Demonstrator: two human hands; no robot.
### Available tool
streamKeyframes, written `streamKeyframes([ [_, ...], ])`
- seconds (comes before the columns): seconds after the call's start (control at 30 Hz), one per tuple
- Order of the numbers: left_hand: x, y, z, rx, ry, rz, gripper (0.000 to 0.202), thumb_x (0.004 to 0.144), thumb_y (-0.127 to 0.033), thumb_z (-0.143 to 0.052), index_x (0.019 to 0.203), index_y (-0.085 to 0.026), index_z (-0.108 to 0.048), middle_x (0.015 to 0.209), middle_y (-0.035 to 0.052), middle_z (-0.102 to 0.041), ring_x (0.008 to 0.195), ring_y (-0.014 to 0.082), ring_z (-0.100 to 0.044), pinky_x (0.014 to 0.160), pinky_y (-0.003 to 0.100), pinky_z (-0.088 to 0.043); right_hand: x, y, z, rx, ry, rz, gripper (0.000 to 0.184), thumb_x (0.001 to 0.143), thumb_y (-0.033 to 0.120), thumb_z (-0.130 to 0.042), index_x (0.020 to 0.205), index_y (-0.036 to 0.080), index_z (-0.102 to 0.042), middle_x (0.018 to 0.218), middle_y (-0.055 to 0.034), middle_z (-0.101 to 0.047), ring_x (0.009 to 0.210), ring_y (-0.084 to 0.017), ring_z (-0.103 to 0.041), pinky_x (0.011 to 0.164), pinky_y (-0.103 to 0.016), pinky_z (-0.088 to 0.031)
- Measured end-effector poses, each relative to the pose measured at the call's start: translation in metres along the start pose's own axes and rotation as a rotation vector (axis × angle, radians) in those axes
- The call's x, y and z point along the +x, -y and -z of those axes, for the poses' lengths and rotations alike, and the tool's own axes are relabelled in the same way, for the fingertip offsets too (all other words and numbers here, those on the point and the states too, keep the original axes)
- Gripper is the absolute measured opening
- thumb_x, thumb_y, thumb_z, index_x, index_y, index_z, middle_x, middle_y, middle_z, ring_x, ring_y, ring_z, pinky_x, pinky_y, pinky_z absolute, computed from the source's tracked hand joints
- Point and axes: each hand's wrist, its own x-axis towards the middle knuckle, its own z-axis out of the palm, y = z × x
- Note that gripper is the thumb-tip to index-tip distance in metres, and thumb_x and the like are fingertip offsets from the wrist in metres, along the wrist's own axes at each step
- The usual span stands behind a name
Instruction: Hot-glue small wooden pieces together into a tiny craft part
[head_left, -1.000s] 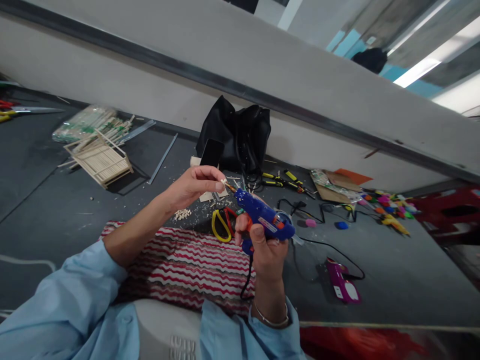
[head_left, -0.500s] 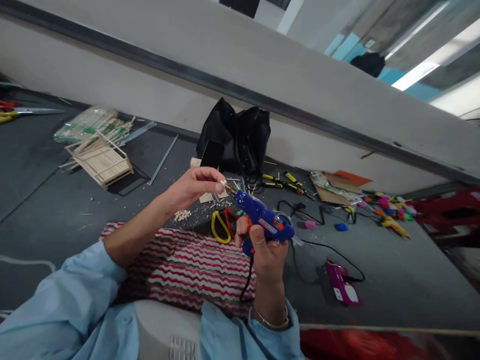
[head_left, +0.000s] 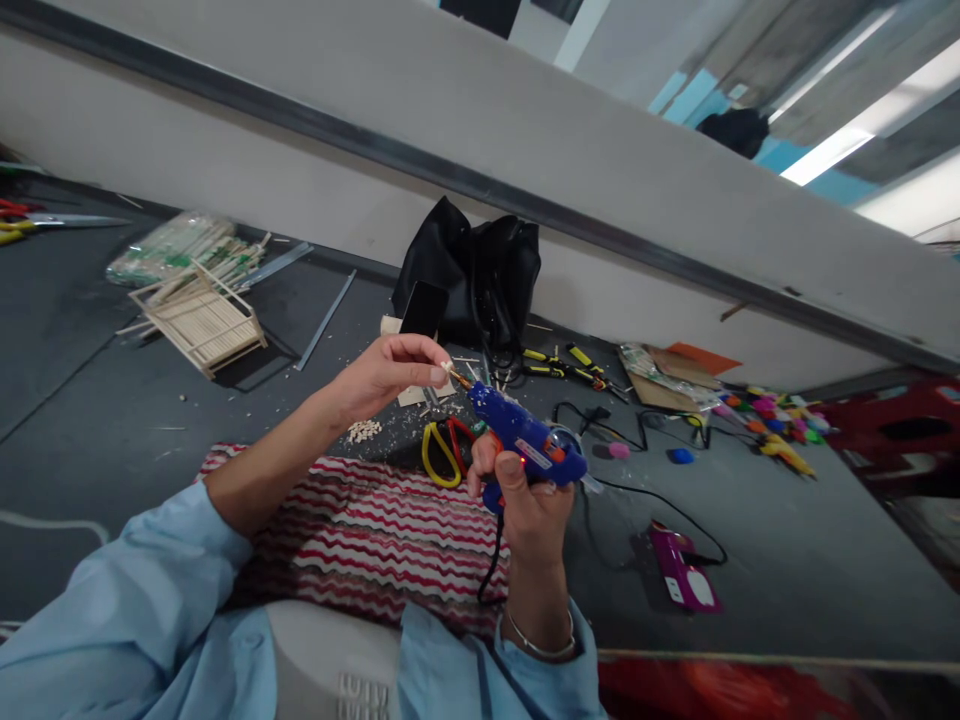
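Note:
My right hand [head_left: 529, 500] is wrapped round the handle of a blue hot glue gun [head_left: 517, 430], its brass nozzle pointing up and left. Between thumb and fingertips, my left hand [head_left: 390, 375] pinches a small pale wooden piece [head_left: 447, 367] right at the nozzle tip; whether they touch I cannot tell. Below the left hand lies a pile of small pale wooden bits [head_left: 364, 431]. Scissors with yellow and red handles [head_left: 442, 460] rest under the glue gun. A red-and-white striped cloth [head_left: 360, 530] spreads in front of me.
A small stick-built frame [head_left: 199, 325] stands at left beside bagged sticks [head_left: 172, 250]. A black bag [head_left: 469, 275] leans against the wall, a phone [head_left: 424, 308] before it. Yellow-black pliers [head_left: 544, 365], colourful pompoms [head_left: 780, 410] and a purple box [head_left: 684, 567] lie rightward. The gun's cord [head_left: 495, 560] hangs down.
A small red light now shows on the glue gun near my right thumb. Both hands stay almost in place.

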Motion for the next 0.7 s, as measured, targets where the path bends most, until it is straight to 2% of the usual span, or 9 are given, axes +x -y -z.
streamKeyframes([
  [0.13, -0.0005, 0.0004, 0.0006, 0.009, 0.009, -0.01, 0.024, 0.062, -0.027, -0.095, 0.08, -0.018, -0.081, 0.075, 0.0007, -0.073, 0.072, 0.0115, -0.064, 0.075, 0.027, -0.047, -0.0002, -0.0029, 0.0012, -0.008, -0.003, -0.005, 0.036, 0.089, 0.055, -0.075, 0.093, 0.022, -0.061, 0.072, 0.0041, -0.063, 0.048, -0.011, -0.058, 0.046, -0.029, -0.048],
  [0.33, 0.0001, 0.0004, -0.0002, 0.009, 0.002, 0.003, 0.026, 0.06, -0.029, -0.096, 0.078, -0.018, -0.081, 0.073, 0.0001, -0.073, 0.071, 0.0104, -0.064, 0.073, 0.025, -0.048, 0.0001, -0.0032, 0.0005, 0.001, 0.016, 0.016, 0.036, 0.091, 0.052, -0.074, 0.081, 0.022, -0.057, 0.072, 0.0046, -0.062, 0.048, -0.009, -0.057, 0.048, -0.028, -0.05],
  [0.53, 0.0007, 0.0014, -0.0001, 0.005, 0.003, 0.01, 0.026, 0.06, -0.029, -0.097, 0.079, -0.018, -0.081, 0.073, 0.0002, -0.073, 0.071, 0.0104, -0.065, 0.074, 0.025, -0.048, 0.0016, -0.0008, -0.0004, 0.011, 0.038, 0.016, 0.041, 0.09, 0.054, -0.074, 0.075, 0.021, -0.056, 0.071, 0.0035, -0.061, 0.047, -0.009, -0.056, 0.043, -0.026, -0.046],
  [0.63, 0.0013, 0.0021, 0.0009, 0.009, 0.01, 0.002, 0.025, 0.062, -0.028, -0.096, 0.079, -0.018, -0.081, 0.073, 0.0006, -0.073, 0.071, 0.0111, -0.065, 0.073, 0.026, -0.049, -0.0003, 0.0023, -0.0019, 0.004, 0.051, 0.037, 0.036, 0.093, 0.052, -0.071, 0.08, 0.021, -0.059, 0.069, 0.0032, -0.061, 0.047, -0.01, -0.056, 0.046, -0.028, -0.047],
  [0.7, 0.0017, 0.0026, 0.0015, 0.009, 0.011, -0.003, 0.024, 0.062, -0.027, -0.095, 0.079, -0.018, -0.081, 0.074, 0.0009, -0.073, 0.072, 0.0117, -0.065, 0.074, 0.026, -0.05, -0.0024, 0.0043, -0.0038, 0.018, 0.045, 0.049, 0.029, 0.094, 0.051, -0.07, 0.093, 0.022, -0.065, 0.074, 0.0017, -0.063, 0.048, -0.011, -0.057, 0.048, -0.029, -0.048],
])
